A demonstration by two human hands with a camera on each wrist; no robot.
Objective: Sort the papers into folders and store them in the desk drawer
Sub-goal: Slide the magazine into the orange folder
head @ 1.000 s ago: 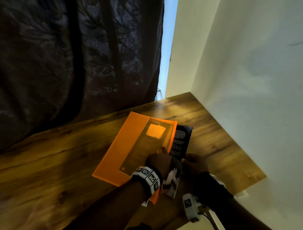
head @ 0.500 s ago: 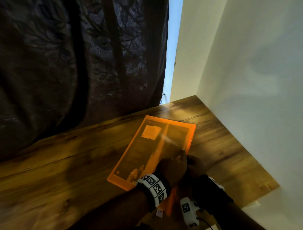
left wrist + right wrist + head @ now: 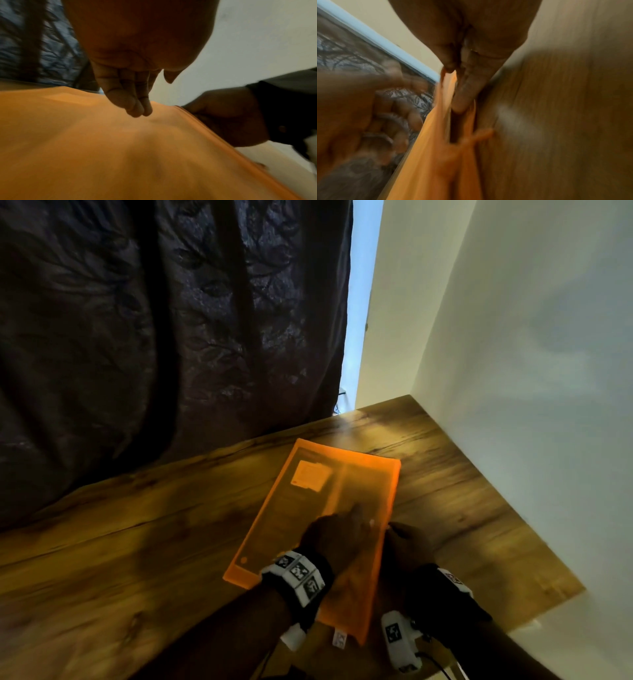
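Note:
A translucent orange folder lies flat on the wooden desk, and dark printed papers show through its cover. My left hand rests on the near right part of the cover, with straight fingertips touching the orange plastic. My right hand sits at the folder's right edge. In the right wrist view its thumb and fingers pinch that edge of the folder. No drawer is in view.
A dark patterned curtain hangs behind the desk's far edge. A pale wall runs along the desk's right side. The desk's near right corner lies just past my right wrist. Bare wood stretches left of the folder.
The folder's cover was open with a dark booklet sticking out on the right. Now the booklet is inside, the cover lies closed, and my left hand has moved onto it.

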